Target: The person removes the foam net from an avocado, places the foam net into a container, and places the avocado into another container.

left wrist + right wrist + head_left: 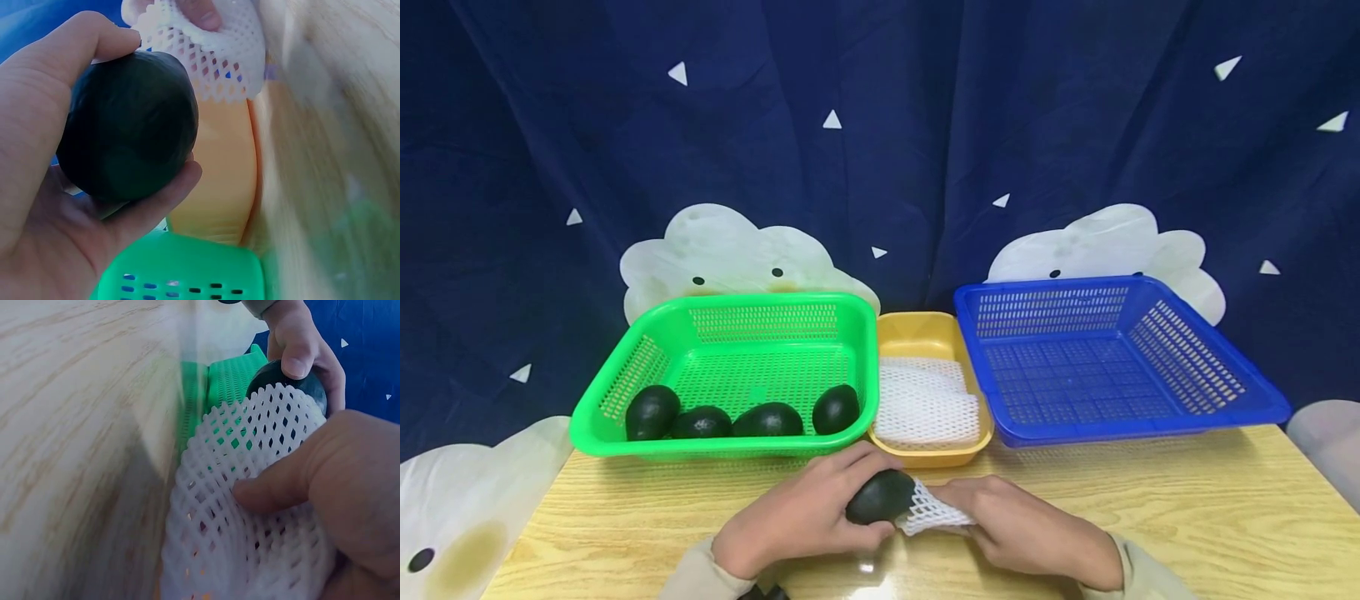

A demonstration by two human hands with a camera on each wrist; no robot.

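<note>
In my left hand [820, 508] is a dark green avocado [880, 497], gripped between thumb and fingers above the table. My right hand [1018, 525] holds a white foam net sleeve [934, 510] with the thumb [269, 492] pressed on its mesh; the other fingers are partly hidden. The sleeve's near end meets the avocado's right end in the head view. From the right wrist, the net's rim overlaps part of the avocado [315, 390]. Most of the avocado [131, 125] shows bare in the left wrist view.
A green basket [722, 450] with several avocados [767, 419] stands at the back left. Beside it, a yellow tray [917, 323] holds white foam nets [925, 400]. A blue basket [1060, 354] stands at the back right, before a dark blue curtain [880, 183]. The wooden table [1210, 500] lies beneath.
</note>
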